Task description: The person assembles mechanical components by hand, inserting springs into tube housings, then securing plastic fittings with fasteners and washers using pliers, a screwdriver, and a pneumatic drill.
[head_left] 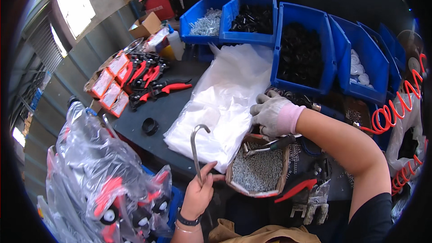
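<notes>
My bare left hand (198, 196), with a dark band and a thin bracelet at the wrist, is closed round a bent metal rod (195, 150). The rod stands up from the fist and its top curves over into a hook. A finger stretches toward a cardboard box of small metal fasteners (257, 173). My right hand (275, 113) wears a grey glove with a pink cuff. Its fingers curl down at the right edge of a stack of clear plastic bags (211, 112); what they grip is hidden. Below it a ratchet wrench (274, 145) lies across the box.
Blue bins (330, 49) of small parts line the back. Red-and-black clamp-like tools (148, 78) lie at left beside orange-white boxes (110, 83). A black ring (150, 126) sits nearby. Plastic-wrapped red parts (108, 171) fill the lower left. A red coiled hose (396, 108) hangs right.
</notes>
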